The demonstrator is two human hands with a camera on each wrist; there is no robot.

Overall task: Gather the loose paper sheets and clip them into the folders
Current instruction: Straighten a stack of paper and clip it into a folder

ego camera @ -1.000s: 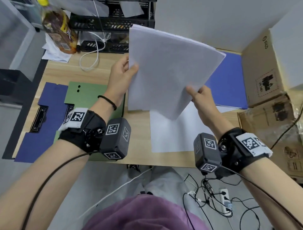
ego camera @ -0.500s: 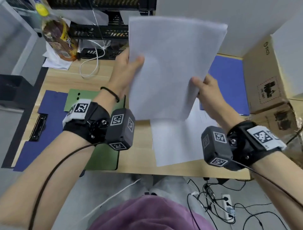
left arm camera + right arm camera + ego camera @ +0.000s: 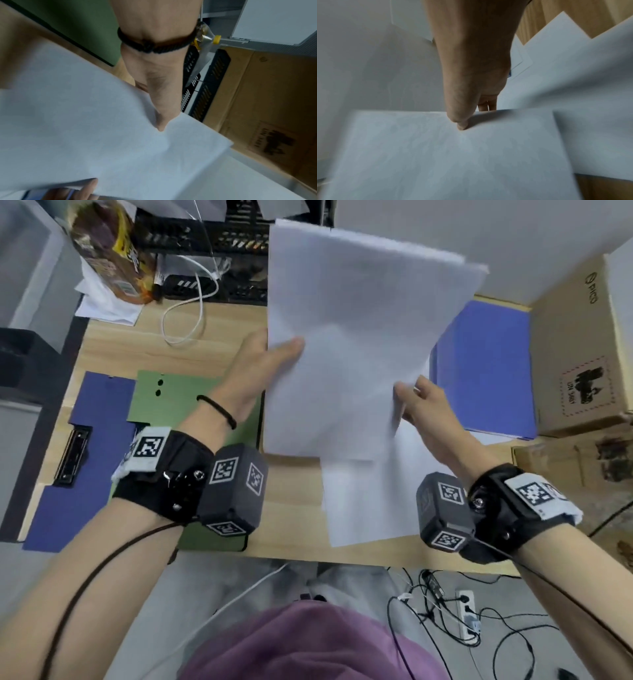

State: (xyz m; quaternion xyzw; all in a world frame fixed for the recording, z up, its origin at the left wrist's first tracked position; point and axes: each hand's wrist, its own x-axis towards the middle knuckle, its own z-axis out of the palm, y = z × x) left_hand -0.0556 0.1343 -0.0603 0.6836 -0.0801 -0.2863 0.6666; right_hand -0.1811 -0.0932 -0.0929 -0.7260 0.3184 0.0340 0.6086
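I hold a stack of white paper sheets (image 3: 352,337) upright above the wooden desk (image 3: 219,326). My left hand (image 3: 274,354) pinches its left edge, thumb on the front; the left wrist view shows that thumb (image 3: 160,121) on the paper stack (image 3: 102,142). My right hand (image 3: 414,402) pinches the right edge low down, thumb (image 3: 460,121) pressed on the sheets (image 3: 453,155). More loose sheets (image 3: 370,501) lie flat on the desk under the stack. An open green folder (image 3: 178,405) overlaps an open blue folder (image 3: 89,440) with a black clip (image 3: 72,457) at left. Another blue folder (image 3: 493,364) lies at right.
Cardboard boxes (image 3: 579,350) crowd the desk's right side. A bottle (image 3: 109,251), a white cable (image 3: 191,313) and black mesh trays (image 3: 212,244) stand at the back. Cables and a power strip (image 3: 469,614) lie on the floor below the desk's front edge.
Both hands have turned the stack from tilted to nearly upright and lifted it a little. The grips stay on the same edges.
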